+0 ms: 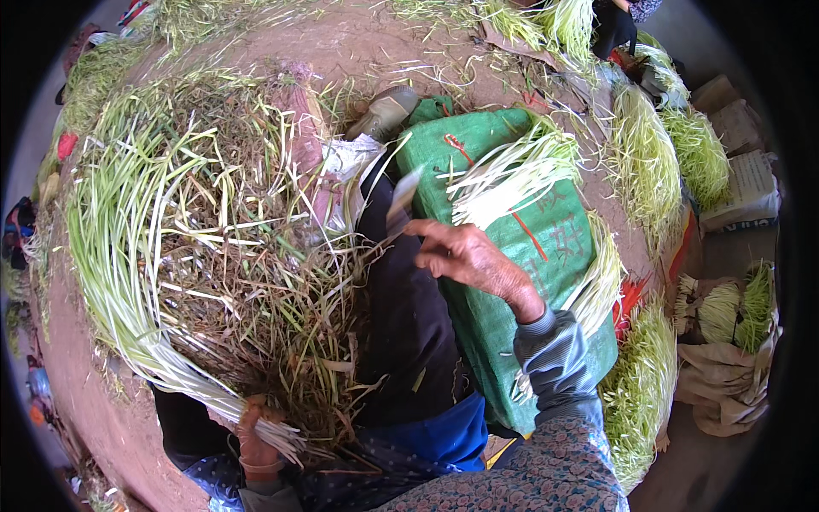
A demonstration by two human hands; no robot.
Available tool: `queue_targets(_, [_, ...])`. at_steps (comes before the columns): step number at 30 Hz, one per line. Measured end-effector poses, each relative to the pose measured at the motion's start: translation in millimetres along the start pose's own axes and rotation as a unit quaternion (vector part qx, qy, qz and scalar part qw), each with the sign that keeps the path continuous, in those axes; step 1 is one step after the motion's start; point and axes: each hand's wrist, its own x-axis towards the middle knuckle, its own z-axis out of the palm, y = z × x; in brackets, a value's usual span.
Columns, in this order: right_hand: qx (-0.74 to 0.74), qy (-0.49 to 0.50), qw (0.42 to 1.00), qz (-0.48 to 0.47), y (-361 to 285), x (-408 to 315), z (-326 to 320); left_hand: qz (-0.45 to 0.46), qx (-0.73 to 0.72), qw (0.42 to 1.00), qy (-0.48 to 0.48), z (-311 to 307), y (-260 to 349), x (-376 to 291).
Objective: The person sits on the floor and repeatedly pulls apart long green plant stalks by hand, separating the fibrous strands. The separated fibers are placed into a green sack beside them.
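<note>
At the lower left, my left hand [258, 441] grips a long bundle of chive-like greens [134, 313] near its white stem ends. The green leaves arc up and leftward over a heap of withered leaves and trimmings [262, 281]. My right hand [477, 259] hovers over my dark trouser leg [409, 320] and the edge of a green woven sack [576, 230], fingers curled. By its fingertips is a blurred pale strip [404, 192]; whether the hand holds it cannot be told. A smaller bunch of pale stalks [512, 173] lies on the sack, with red ties beside it.
More bundles of greens [646, 166] lie on the right, with others [633, 397] below. Boxes [742, 185] and a beige sack [723, 384] stand beyond them. My shoe [387, 112] rests on the earthen floor [358, 38]. Part of another person [617, 25] shows at top right.
</note>
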Motion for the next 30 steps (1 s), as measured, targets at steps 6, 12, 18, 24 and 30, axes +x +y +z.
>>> queue_targets(6, [-0.080, 0.215, 0.968, 0.099, 54, -26, 7, 0.001, 0.002, 1.000, -0.005, -2, 2, -4])
queue_targets(12, [-0.035, 0.496, 0.861, 0.111, 136, -34, -105, -0.003, -0.025, 1.000, -0.013, -15, -1, -1])
queue_targets(18, [-0.169, 0.488, 0.810, 0.278, 187, 2, -193, -0.006, 0.013, 0.999, 0.040, -21, -2, 0])
queue_targets(24, [0.029, 0.614, 0.776, 0.142, 232, -5, -213, -0.007, 0.039, 0.998, 0.056, -9, 0, 2])
queue_targets(30, [0.251, 0.616, 0.746, -0.012, 129, -35, -157, 0.007, 0.052, 0.996, 0.066, 2, -2, 1])
